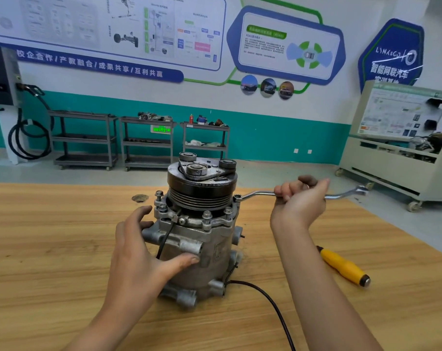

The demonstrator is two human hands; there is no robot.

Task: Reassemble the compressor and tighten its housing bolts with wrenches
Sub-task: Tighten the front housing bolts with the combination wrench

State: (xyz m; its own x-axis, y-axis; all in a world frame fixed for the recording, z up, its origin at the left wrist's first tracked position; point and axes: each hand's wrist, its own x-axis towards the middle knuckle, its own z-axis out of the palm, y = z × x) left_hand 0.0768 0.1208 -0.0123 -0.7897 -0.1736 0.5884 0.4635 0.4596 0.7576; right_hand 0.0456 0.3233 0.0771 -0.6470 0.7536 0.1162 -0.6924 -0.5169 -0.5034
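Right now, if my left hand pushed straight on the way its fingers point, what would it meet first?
The grey cast-metal compressor housing. The left hand rests against its side, so there seems to be no free travel, though depth is hard to judge.

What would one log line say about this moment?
phase: tightening | right hand: grips wrench, ring end at right flange of compressor | left hand: braces compressor | idle: yellow-handled tool on table
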